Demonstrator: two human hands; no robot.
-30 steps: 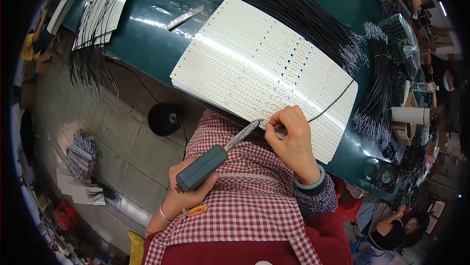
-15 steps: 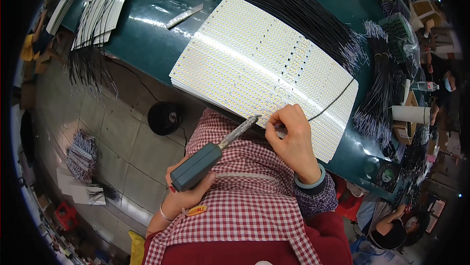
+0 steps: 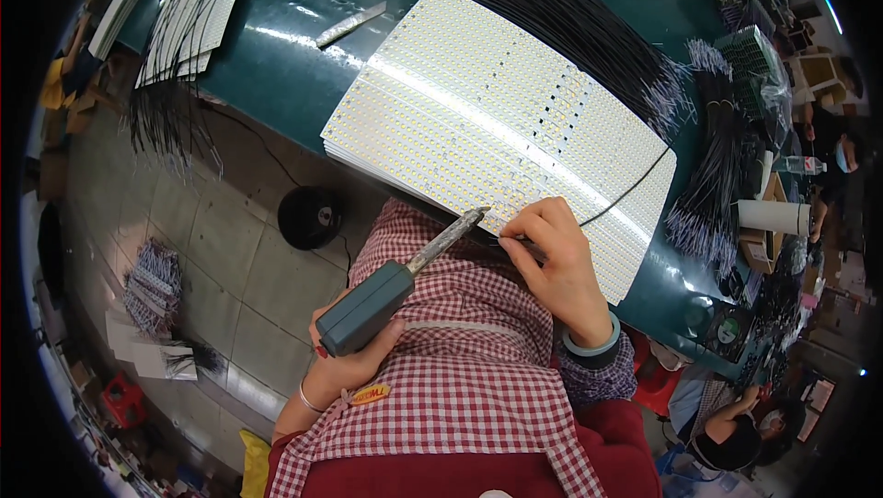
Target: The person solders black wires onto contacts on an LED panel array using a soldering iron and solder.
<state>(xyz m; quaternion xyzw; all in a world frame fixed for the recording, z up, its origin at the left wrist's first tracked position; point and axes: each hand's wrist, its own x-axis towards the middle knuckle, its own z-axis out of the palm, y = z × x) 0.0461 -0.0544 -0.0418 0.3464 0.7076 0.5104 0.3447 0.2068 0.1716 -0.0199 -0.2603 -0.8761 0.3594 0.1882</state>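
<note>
My left hand [image 3: 354, 351] is wrapped round the dark green handle of a soldering iron [image 3: 370, 309]. Its crusted metal tip reaches the near edge of a stack of white LED panels [image 3: 414, 98] on the table. Just right of that tip, my right hand [image 3: 556, 259] pinches the end of a black wire [image 3: 635, 187]. The wire runs from under the fingers across the panel toward its right corner. Rows of small yellowish LEDs cover the top panel, with a band of small black parts across it.
Bundles of black wires lie behind the panels [image 3: 552, 15] and to their right [image 3: 708, 167]. More wired panels [image 3: 198, 20] overhang the green table [image 3: 276, 98] at left. A silvery strip [image 3: 351, 24] lies near the stack. A black bin [image 3: 310, 219] stands on the floor.
The soldering iron's tip has risen slightly. My right hand's fingers have shifted a little left and down, and the dark wire end now shows at the fingertips.
</note>
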